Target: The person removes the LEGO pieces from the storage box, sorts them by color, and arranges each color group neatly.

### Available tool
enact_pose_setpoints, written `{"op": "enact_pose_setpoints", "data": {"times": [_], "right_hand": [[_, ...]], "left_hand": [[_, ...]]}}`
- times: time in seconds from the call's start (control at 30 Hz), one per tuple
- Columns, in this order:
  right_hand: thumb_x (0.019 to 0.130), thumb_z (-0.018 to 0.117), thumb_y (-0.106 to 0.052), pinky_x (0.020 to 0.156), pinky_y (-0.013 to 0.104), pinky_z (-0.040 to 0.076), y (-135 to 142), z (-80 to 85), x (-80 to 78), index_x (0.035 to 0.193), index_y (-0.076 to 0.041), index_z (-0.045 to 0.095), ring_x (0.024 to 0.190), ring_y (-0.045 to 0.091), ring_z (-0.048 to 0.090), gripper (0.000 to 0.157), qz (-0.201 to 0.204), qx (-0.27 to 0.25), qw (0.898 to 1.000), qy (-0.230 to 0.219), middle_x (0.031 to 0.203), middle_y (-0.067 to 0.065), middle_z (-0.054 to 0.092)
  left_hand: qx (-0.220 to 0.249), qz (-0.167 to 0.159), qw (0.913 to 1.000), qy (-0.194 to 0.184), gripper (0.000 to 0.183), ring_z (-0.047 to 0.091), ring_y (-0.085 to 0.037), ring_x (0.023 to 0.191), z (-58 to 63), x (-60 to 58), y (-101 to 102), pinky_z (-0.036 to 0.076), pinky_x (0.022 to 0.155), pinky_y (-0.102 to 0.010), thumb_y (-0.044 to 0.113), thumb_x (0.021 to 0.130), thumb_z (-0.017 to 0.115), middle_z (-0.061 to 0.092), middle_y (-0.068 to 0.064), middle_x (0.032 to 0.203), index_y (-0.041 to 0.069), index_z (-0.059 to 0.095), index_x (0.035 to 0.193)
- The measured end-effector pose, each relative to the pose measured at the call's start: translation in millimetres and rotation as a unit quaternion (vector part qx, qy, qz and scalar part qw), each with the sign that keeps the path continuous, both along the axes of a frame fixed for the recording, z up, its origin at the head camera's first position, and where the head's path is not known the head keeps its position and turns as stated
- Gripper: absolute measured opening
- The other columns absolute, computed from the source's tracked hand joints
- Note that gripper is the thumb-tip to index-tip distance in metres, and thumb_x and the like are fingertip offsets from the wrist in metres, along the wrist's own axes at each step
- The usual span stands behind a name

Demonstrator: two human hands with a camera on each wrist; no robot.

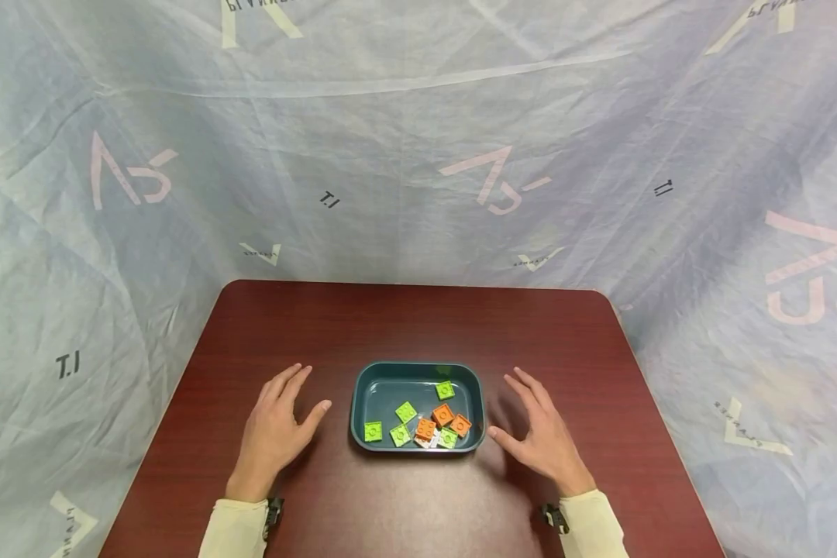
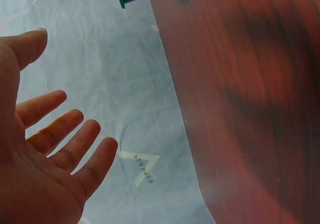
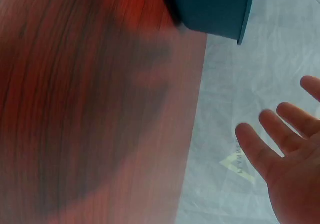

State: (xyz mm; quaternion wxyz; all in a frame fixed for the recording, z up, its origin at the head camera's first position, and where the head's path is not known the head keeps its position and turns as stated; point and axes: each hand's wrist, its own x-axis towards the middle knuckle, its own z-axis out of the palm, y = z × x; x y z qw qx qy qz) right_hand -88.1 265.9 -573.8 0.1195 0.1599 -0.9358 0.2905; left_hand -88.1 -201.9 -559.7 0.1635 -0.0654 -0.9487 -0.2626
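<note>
A dark teal tray (image 1: 384, 387) stands on the table between the two hands. Inside it lie several lime green toy bricks (image 1: 406, 411), 3 orange bricks (image 1: 443, 415) and, partly covered by them, something white (image 1: 424, 443). To the left of the tray is the left hand (image 1: 272, 434), fingers spread and holding nothing. On the other side the right hand (image 1: 540, 434) has its fingers apart and its thumb close to the tray's right wall. Both wrist views show the palms bare, with a part of the tray's outer side (image 3: 215, 9) at the top.
The brown wooden table (image 1: 418, 322) has rounded far corners. Pale printed sheeting (image 1: 390, 139) hangs behind it and along both sides. Each wrist wears a dark strap (image 1: 273, 515) at the cuff of a light sleeve (image 1: 233, 531).
</note>
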Motion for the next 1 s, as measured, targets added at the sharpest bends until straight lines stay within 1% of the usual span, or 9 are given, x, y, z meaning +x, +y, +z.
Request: {"op": "enact_pose_setpoints", "data": {"times": [0.07, 0.2, 0.27, 0.37, 0.47, 0.57, 0.7, 0.87, 1.0], "right_hand": [[0.08, 0.09, -0.051, 0.103, 0.057, 0.054, -1.9, -0.5, 0.0, 0.161, -0.023, 0.045, 0.143, 0.028, 0.052, 0.097, 0.002, -0.018, 1.0, -0.008, 0.165, 0.004, 0.042], [0.079, 0.094, -0.042, 0.087, 0.048, 0.06, -5.4, -3.6, -1.3, 0.16, -0.024, 0.047, 0.122, 0.026, 0.065, 0.095, 0.008, -0.066, 0.998, -0.021, 0.158, 0.005, 0.05], [0.079, 0.094, -0.04, 0.081, 0.046, 0.061, -7.3, -6.0, -2.2, 0.16, -0.026, 0.046, 0.115, 0.026, 0.066, 0.095, 0.008, -0.085, 0.996, -0.031, 0.155, 0.003, 0.051], [0.08, 0.093, -0.043, 0.081, 0.047, 0.061, -10.7, -8.6, -2.5, 0.159, -0.028, 0.046, 0.114, 0.029, 0.064, 0.093, 0.009, -0.103, 0.993, -0.053, 0.153, 0.0, 0.052], [0.082, 0.093, -0.041, 0.079, 0.046, 0.063, -13.9, -12.7, -2.2, 0.157, -0.026, 0.049, 0.103, 0.03, 0.07, 0.089, 0.019, -0.129, 0.988, -0.079, 0.154, 0.002, 0.052], [0.082, 0.094, -0.03, 0.076, 0.041, 0.066, -16.8, -17.6, -3.2, 0.155, -0.02, 0.052, 0.097, 0.037, 0.074, 0.085, 0.037, -0.183, 0.976, -0.113, 0.154, 0.008, 0.051], [0.08, 0.094, -0.012, 0.077, 0.037, 0.066, -20.4, -23.6, -5.0, 0.152, -0.01, 0.055, 0.108, 0.046, 0.07, 0.083, 0.055, -0.252, 0.954, -0.155, 0.151, 0.018, 0.052], [0.079, 0.094, -0.008, 0.078, 0.036, 0.066, -21.5, -31.1, -5.8, 0.149, -0.006, 0.057, 0.109, 0.043, 0.07, 0.079, 0.052, -0.269, 0.947, -0.17, 0.142, 0.021, 0.058], [0.081, 0.093, -0.01, 0.079, 0.04, 0.066, -21.3, -36.4, -5.6, 0.148, -0.01, 0.059, 0.11, 0.04, 0.071, 0.076, 0.046, -0.272, 0.943, -0.184, 0.137, 0.019, 0.063]], "left_hand": [[0.011, -0.006, 0.9999, 0.006, 0.068, 0.054, -0.036, 0.136, 0.7, -1.4, 3.5, 0.053, 0.102, -0.063, 0.041, 0.091, 0.082, 0.058, -0.014, 0.15, 0.013, 0.06, 0.149], [0.026, -0.022, 0.9993, 0.013, 0.056, 0.058, -0.031, 0.127, -0.8, -3.7, 13.0, 0.054, 0.1, -0.058, 0.038, 0.092, 0.081, 0.064, -0.01, 0.138, 0.013, 0.067, 0.14], [0.034, -0.031, 0.9989, 0.008, 0.051, 0.059, -0.03, 0.124, -2.4, -3.9, 18.8, 0.054, 0.1, -0.057, 0.037, 0.093, 0.081, 0.065, -0.009, 0.134, 0.015, 0.069, 0.138], [0.042, -0.047, 0.998, 0.0, 0.047, 0.062, -0.027, 0.121, -4.3, -4.8, 28.0, 0.055, 0.098, -0.054, 0.037, 0.094, 0.081, 0.067, -0.007, 0.13, 0.017, 0.07, 0.136], [0.052, -0.066, 0.9964, -0.007, 0.045, 0.067, -0.024, 0.11, -4.0, -6.2, 36.8, 0.06, 0.088, -0.045, 0.034, 0.095, 0.081, 0.068, -0.006, 0.125, 0.018, 0.071, 0.135], [0.071, -0.093, 0.9931, -0.011, 0.04, 0.07, -0.016, 0.092, -2.7, -9.1, 44.9, 0.062, 0.075, -0.032, 0.029, 0.094, 0.083, 0.071, -0.006, 0.116, 0.016, 0.073, 0.131], [0.102, -0.129, 0.986, -0.025, 0.036, 0.068, -0.009, 0.08, -1.3, -13.9, 54.8, 0.059, 0.069, -0.021, 0.022, 0.092, 0.085, 0.071, -0.005, 0.103, 0.016, 0.075, 0.126], [0.14, -0.161, 0.9748, -0.065, 0.036, 0.065, -0.005, 0.084, -1.5, -20.9, 68.7, 0.059, 0.071, -0.02, 0.017, 0.09, 0.086, 0.068, 0.003, 0.1, 0.018, 0.076, 0.125], [0.158, -0.186, 0.9643, -0.102, 0.033, 0.066, -0.008, 0.085, -3.2, -27.6, 81.2, 0.058, 0.071, -0.022, 0.016, 0.09, 0.086, 0.071, 0.0, 0.1, 0.022, 0.077, 0.121]]}}
